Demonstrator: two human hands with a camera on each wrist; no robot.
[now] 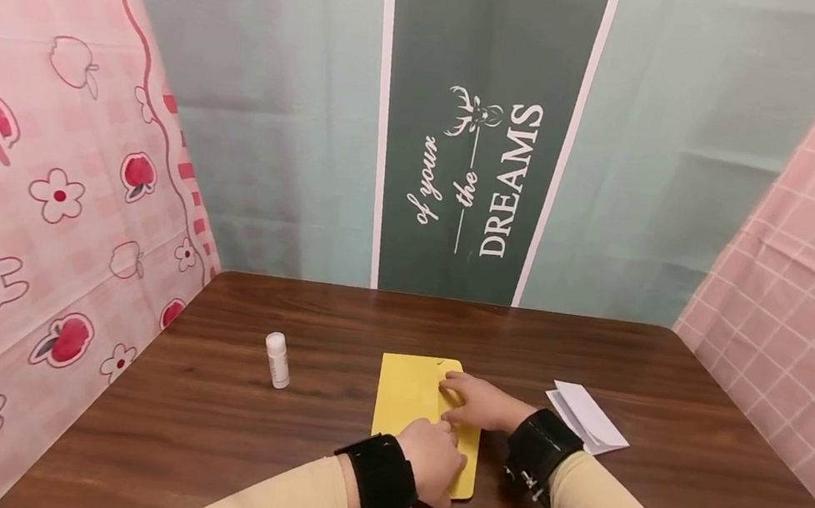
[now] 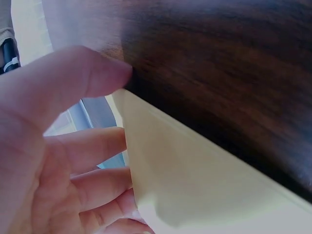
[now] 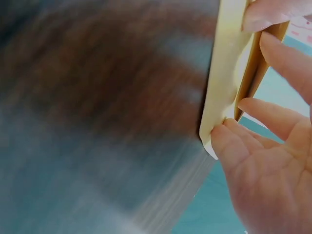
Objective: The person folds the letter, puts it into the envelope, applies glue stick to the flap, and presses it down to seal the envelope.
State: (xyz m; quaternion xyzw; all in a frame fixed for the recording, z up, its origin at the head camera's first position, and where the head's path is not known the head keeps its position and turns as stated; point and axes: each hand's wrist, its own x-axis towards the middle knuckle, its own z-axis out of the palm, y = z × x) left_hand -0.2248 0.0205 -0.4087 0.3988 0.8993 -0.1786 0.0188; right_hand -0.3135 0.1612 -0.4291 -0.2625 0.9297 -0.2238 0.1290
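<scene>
A yellow paper envelope (image 1: 407, 388) lies on the table, a rounded-cornered flap along its right side. Near the lower end of that flap is my left hand (image 1: 433, 458). In the left wrist view its thumb reaches the corner of the yellow paper (image 2: 195, 165), and the other fingers lie along the edge. My right hand (image 1: 485, 401) touches the upper part of the flap, fingers spread. The right wrist view shows the right fingertips at the flap (image 3: 222, 78), beside a gap between the paper layers; a finger of the other hand enters from above.
A white glue stick (image 1: 278, 361) stands to the left on the dark wooden table (image 1: 241, 453). A folded white paper (image 1: 588, 417) lies right of the right hand. Pink patterned cloth hangs at both sides, and a blue-green curtain (image 1: 288, 106) behind.
</scene>
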